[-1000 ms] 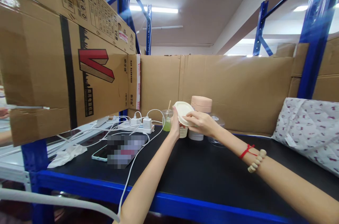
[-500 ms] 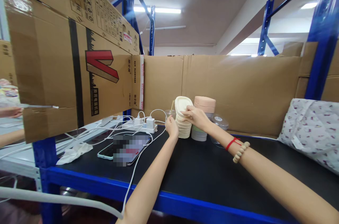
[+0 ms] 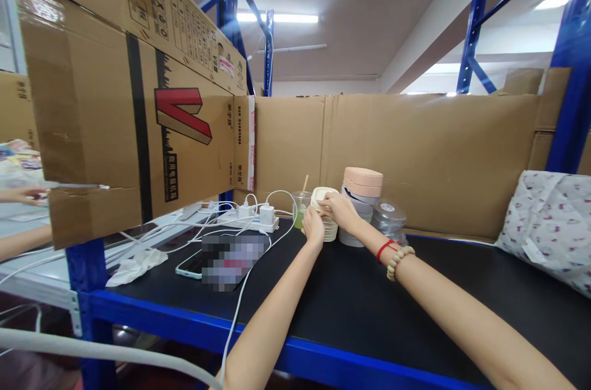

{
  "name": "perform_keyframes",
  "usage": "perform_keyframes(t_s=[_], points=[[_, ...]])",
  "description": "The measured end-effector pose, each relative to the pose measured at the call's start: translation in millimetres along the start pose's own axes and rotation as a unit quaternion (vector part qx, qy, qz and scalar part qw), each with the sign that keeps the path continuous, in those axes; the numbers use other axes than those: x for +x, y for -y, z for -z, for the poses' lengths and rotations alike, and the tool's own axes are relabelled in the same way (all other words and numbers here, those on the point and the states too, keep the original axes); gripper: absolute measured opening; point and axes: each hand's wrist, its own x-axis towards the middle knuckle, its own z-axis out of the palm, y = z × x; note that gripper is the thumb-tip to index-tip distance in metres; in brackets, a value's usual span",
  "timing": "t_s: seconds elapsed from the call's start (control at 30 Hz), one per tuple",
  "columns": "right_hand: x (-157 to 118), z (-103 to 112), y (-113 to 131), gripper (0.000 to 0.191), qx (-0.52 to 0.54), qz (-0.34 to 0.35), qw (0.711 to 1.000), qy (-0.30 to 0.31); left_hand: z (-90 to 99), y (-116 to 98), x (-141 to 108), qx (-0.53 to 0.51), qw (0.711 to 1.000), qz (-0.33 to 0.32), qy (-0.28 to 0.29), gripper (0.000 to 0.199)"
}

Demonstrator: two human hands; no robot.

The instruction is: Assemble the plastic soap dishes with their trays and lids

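A cream lid (image 3: 323, 194) sits over the top of a ribbed cream container (image 3: 330, 232) on the black shelf. My right hand (image 3: 340, 210) grips the lid's right side, fingers bent over its edge. From the left, my left hand (image 3: 314, 227) is closed at the rim, where lid and container meet; its fingertips are partly hidden. Just behind it stands a clear cup (image 3: 299, 218) with green liquid and a straw. To the right are a grey container with a peach lid (image 3: 363, 181) and a clear round container (image 3: 390, 222).
Left on the shelf lie phones (image 3: 190, 265), a crumpled tissue (image 3: 138, 266) and a power strip (image 3: 226, 219) with tangled white cables. Cardboard panels (image 3: 429, 162) wall the back and left. A patterned quilted bag (image 3: 549, 224) rests at right. Another person's hand (image 3: 23, 195) shows far left.
The lid has tipped down from a raised, tilted pose to lie flatter and lower on the container. Both hands have come closer together around it. The view has shifted slightly.
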Motion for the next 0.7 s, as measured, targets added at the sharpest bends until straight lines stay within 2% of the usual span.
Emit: perform_keyframes(t_s=[0.1, 0.2, 0.3, 0.37, 0.43, 0.53, 0.6, 0.7], points=[[0, -6, -2, 0.011, 0.009, -0.009, 1.0, 0.005, -0.2, 0, 0, 0.001, 1.0, -0.003, 0.011, 0.025], [-2, -6, -5, 0.018, 0.037, -0.02, 0.999, 0.002, 0.7, -1, 0, 0.01, 1.0, -0.009, 0.024, 0.026], [-4, 3, -11, 0.026, 0.048, -0.029, 0.998, -0.041, 2.1, -3, -2, 0.013, 1.0, -0.01, 0.015, 0.027], [-6, 12, -18, 0.028, 0.043, -0.059, 0.993, -0.09, 2.8, -4, -3, 0.01, 1.0, -0.023, -0.007, 0.028], [-6, 20, -28, 0.033, 0.038, -0.128, 0.98, -0.151, 3.1, -5, -4, 0.01, 0.998, -0.045, -0.038, 0.027], [-8, 27, -46, 0.05, 0.049, -0.263, 0.936, -0.228, 3.0, -6, -6, 0.004, 0.991, -0.11, -0.075, 0.025], [-11, 28, -56, 0.061, 0.08, -0.343, 0.904, -0.242, 2.4, -7, -8, -0.009, 0.982, -0.17, -0.08, 0.022], [-18, 28, -65, 0.07, 0.159, -0.431, 0.862, -0.214, 0.5, -9, -13, -0.026, 0.969, -0.236, -0.067, 0.02]])
